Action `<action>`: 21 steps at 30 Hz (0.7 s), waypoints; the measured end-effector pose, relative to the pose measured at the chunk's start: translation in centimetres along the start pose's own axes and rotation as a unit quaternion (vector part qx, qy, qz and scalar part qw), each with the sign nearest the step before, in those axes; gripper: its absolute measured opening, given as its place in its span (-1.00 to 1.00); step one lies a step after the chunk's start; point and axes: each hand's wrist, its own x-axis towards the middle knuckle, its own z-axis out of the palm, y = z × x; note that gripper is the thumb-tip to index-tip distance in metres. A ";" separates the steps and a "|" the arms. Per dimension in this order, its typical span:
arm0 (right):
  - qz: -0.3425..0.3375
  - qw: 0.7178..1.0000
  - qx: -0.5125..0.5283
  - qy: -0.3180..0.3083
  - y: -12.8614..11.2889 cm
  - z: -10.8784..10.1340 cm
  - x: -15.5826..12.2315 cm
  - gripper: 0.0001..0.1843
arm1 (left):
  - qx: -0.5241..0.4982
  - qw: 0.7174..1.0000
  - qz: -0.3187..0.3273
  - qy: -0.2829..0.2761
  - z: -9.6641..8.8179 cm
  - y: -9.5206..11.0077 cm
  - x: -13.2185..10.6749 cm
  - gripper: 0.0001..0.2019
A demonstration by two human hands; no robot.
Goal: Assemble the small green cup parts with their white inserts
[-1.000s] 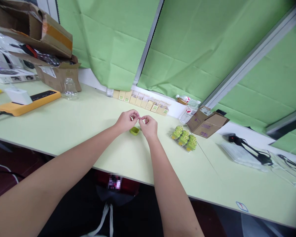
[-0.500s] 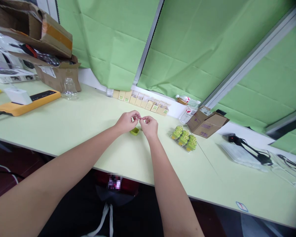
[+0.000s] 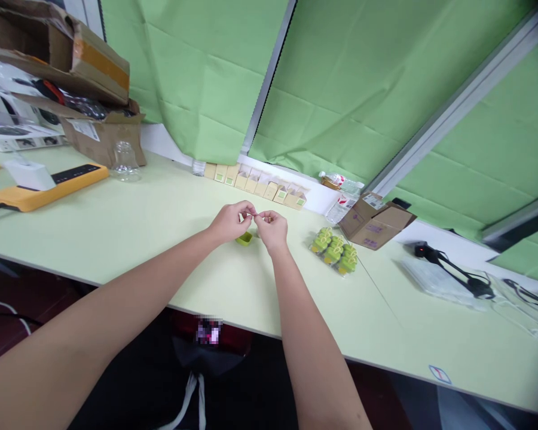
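**Both Hands Pinched Together Above a Small Green Cup**

The left hand (image 3: 230, 221) and the right hand (image 3: 272, 230) met over the middle of the pale bench (image 3: 130, 221), fingertips nearly touching. On each hand the thumb and forefinger were closed in a tight pinch; whatever lay between them was too small to make out. The other fingers were curled in.

A small green cup (image 3: 244, 239) sat on the bench just under the two hands, partly hidden by them and touching neither so far as could be told.

To the right, well apart from the hands, lay a clear pack of green pieces (image 3: 335, 249), with an open cardboard box (image 3: 371, 224) just behind it. A row of small cartons (image 3: 255, 182) stood along the wall. Far left lay a yellow power strip (image 3: 49, 182) and a glass jar (image 3: 124, 162).
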 end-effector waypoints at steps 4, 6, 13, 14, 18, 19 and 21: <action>0.000 1.000 0.001 -0.002 0.2 0.0 0.1 -0.78 | 0.003 1.000 0.002 -0.003 0.1 -0.1 0.0 -0.83; 0.005 1.000 -0.004 -0.005 0.3 -0.1 0.1 -0.78 | 0.003 1.000 0.000 -0.004 0.1 0.0 0.0 -0.84; 0.016 1.000 0.005 -0.018 0.1 -0.4 0.1 -0.77 | 0.005 1.000 -0.009 -0.008 0.0 0.0 0.2 -0.83; 0.020 0.999 0.016 -0.022 0.0 -0.5 0.1 -0.77 | 0.007 1.000 -0.006 -0.010 -0.1 0.0 0.3 -0.83; 0.070 0.994 0.068 -0.038 -0.3 -0.7 0.2 -0.78 | 0.029 0.999 -0.001 -0.030 0.3 0.0 0.9 -0.85; 0.088 0.992 0.079 -0.039 -0.4 -0.8 0.2 -0.79 | 0.033 0.999 -0.005 -0.035 0.5 0.1 1.1 -0.85; 0.118 0.987 0.100 -0.037 -0.5 -1.1 0.3 -0.81 | 0.035 0.998 -0.013 -0.043 1.0 0.4 1.5 -0.86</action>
